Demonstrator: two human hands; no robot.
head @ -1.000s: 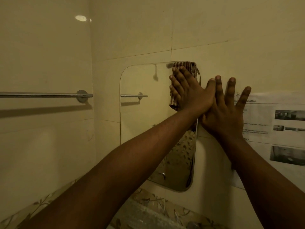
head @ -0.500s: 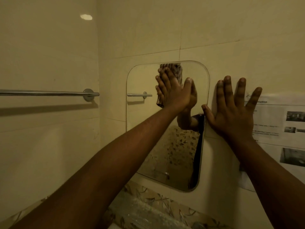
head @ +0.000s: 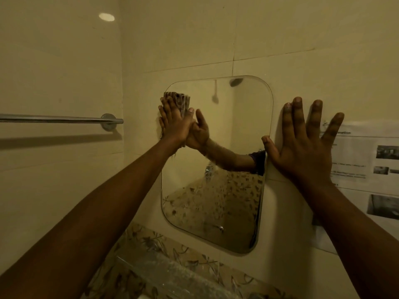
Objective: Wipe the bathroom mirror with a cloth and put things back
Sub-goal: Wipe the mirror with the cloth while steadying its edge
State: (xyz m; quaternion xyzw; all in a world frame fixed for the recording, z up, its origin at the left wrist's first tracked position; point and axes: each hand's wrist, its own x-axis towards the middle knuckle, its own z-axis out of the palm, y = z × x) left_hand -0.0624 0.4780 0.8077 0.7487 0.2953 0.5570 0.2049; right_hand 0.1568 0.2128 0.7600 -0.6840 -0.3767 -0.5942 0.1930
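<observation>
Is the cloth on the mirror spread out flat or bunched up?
Bunched: the cloth shows ridged folds above the left hand pressing it.

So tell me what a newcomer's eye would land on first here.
The left hand pressing a striped brown cloth flat against the upper left edge of the rounded frameless mirror, centre frame. Next, the right hand, fingers spread on the cream tiled wall by the mirror's right edge.
</observation>
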